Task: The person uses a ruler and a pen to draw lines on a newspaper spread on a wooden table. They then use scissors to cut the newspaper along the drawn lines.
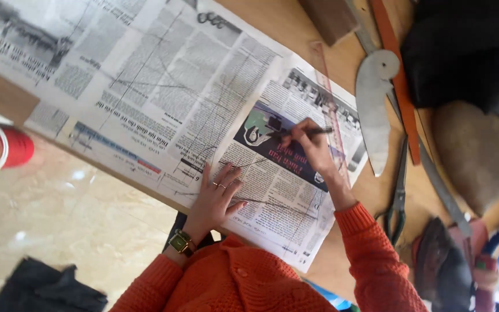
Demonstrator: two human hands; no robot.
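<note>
A large newspaper sheet [163,86] with drawn pencil lines lies spread over a wooden table [284,26]. My left hand [218,193], with rings and a wristwatch, presses flat on the paper near the table's front edge, fingers spread. My right hand [313,144] grips a dark pen [310,132] with its tip on the newspaper. A clear straight ruler [331,101] lies just beside that hand. Both arms wear orange knitted sleeves.
A grey curved ruler [372,104], an orange stick [399,81] and a long metal ruler [440,185] lie right of the paper. Black scissors [398,199] rest by them. An iron [443,266] sits at the lower right. A red object [1,150] stands left.
</note>
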